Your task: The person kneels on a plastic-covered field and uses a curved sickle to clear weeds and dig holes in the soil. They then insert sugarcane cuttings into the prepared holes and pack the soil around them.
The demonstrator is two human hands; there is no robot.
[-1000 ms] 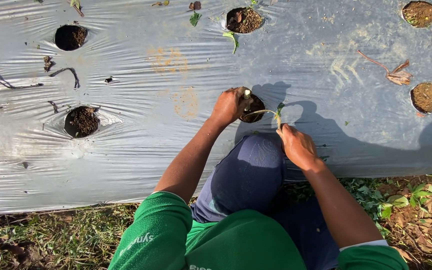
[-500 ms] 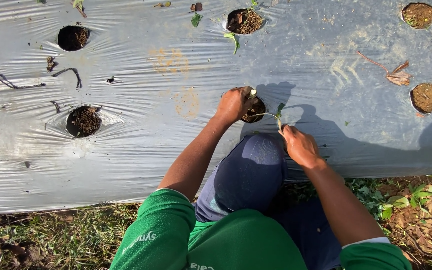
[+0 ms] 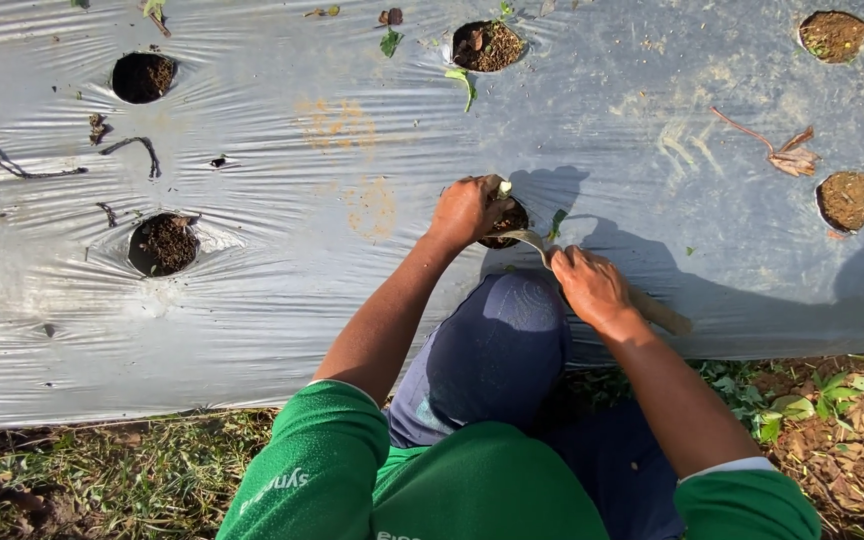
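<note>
Seedling (image 3: 504, 189) in left hand (image 3: 467, 210)

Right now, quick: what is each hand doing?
Left hand: closed around a pale stem at the soil hole.
Right hand: closed on a tool handle.

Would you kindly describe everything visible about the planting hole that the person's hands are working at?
The planting hole is a round opening cut in the silvery plastic mulch sheet, showing dark brown soil inside. It lies just ahead of the person's blue-clad knee. The left hand covers its left edge, gripping a pale stub over it. The right hand holds a thin, pale curved stem reaching into it. Shadow darkens its right side.
</note>
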